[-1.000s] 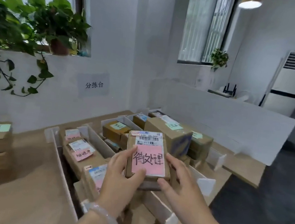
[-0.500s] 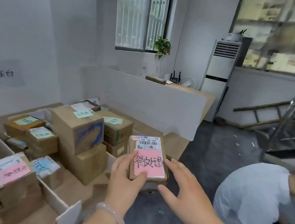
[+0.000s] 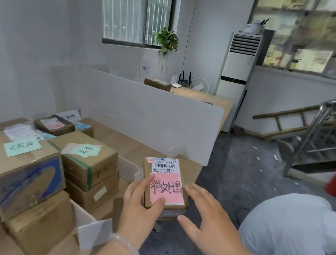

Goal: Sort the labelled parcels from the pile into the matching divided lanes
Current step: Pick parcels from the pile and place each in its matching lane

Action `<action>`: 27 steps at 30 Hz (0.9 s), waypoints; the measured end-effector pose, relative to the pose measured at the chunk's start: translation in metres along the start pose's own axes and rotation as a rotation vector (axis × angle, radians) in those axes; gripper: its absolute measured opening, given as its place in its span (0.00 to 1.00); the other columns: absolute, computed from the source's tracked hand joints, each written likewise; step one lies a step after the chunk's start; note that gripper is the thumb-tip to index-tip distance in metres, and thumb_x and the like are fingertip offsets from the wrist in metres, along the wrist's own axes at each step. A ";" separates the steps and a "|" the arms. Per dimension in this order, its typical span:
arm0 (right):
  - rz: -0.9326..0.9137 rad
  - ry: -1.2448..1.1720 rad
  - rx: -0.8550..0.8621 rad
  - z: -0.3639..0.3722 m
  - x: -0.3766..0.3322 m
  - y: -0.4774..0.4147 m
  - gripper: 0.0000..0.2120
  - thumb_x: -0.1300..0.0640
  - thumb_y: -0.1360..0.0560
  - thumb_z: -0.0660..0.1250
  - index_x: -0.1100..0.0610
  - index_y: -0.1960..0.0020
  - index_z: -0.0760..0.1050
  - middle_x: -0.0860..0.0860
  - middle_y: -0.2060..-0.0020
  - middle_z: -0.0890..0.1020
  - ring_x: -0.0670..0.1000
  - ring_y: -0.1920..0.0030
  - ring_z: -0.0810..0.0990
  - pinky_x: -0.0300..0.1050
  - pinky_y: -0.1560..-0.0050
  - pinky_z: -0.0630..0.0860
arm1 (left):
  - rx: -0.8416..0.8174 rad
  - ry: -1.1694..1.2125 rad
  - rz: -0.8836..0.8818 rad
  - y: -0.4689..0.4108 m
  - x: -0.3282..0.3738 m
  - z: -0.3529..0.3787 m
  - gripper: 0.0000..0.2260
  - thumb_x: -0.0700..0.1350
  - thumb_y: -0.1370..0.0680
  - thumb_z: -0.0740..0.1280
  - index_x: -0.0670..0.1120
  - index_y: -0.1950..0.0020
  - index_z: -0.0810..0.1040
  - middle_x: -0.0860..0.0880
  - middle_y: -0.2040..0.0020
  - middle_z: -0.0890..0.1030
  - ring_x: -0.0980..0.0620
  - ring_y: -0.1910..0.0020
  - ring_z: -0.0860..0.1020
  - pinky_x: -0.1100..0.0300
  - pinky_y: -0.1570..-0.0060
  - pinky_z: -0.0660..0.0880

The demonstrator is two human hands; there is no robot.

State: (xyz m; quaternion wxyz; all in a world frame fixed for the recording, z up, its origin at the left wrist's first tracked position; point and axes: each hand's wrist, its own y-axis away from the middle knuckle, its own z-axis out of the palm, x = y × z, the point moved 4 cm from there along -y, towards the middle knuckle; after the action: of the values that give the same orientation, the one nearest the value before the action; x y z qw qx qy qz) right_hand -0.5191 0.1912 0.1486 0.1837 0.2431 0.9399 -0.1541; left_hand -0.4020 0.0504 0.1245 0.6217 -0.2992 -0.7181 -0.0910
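Your left hand (image 3: 141,205) grips the parcel (image 3: 165,183), thumb over its pink label (image 3: 167,190), fingers hidden behind; it's held above the desk (image 3: 130,145) edge. Your right hand (image 3: 208,219) spreads wide beside it; contact unclear.

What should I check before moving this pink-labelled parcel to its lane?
1. Grip: left hand holds the pink-labelled parcel, thumb on its label: ok.
2. Reading: label faces the camera, legible: ok.
3. Support: right hand open beside the parcel; contact: cannot tell.
4. Target: lane sign at the far end is partly hidden; match: cannot tell.
5. Path: stacked boxes stand between parcel and that sign: not ok.
6. Clearance: crouching person close to the right arm: not ok.
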 end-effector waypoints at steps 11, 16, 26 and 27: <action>-0.051 0.019 -0.030 0.016 0.037 -0.184 0.34 0.36 0.25 0.61 0.36 0.24 0.49 0.35 0.24 0.52 0.39 0.25 0.52 0.37 0.27 0.52 | 0.057 -0.022 -0.041 -0.176 -0.046 0.030 0.26 0.41 0.25 0.71 0.70 0.40 0.68 0.53 0.32 0.67 0.79 0.40 0.63 0.86 0.52 0.61; -0.105 -0.060 -0.070 0.047 0.056 -0.264 0.34 0.38 0.25 0.63 0.38 0.24 0.51 0.35 0.25 0.53 0.39 0.25 0.52 0.38 0.27 0.51 | 0.124 0.012 -0.109 -0.231 -0.078 0.041 0.24 0.40 0.24 0.71 0.68 0.41 0.68 0.53 0.34 0.66 0.76 0.42 0.67 0.84 0.54 0.65; -0.401 -0.100 -0.251 0.100 0.088 -0.465 0.33 0.35 0.26 0.63 0.33 0.27 0.50 0.39 0.24 0.57 0.39 0.25 0.54 0.30 0.30 0.47 | 0.515 -0.030 -0.327 -0.363 -0.143 0.042 0.24 0.43 0.25 0.72 0.65 0.37 0.69 0.54 0.36 0.68 0.55 0.36 0.71 0.63 0.38 0.70; -0.429 -0.089 -0.258 0.101 0.090 -0.483 0.33 0.33 0.27 0.62 0.33 0.27 0.49 0.39 0.24 0.57 0.39 0.25 0.54 0.28 0.32 0.45 | 0.553 -0.040 -0.344 -0.374 -0.147 0.041 0.24 0.43 0.26 0.72 0.65 0.38 0.69 0.54 0.36 0.68 0.54 0.36 0.71 0.59 0.36 0.71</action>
State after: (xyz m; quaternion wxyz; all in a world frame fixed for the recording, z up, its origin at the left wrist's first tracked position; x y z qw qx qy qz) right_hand -0.8134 -0.2138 0.1181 0.2176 0.0054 0.9728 -0.0788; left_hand -0.6325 -0.2763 0.0664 0.6408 0.0048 -0.7677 0.0097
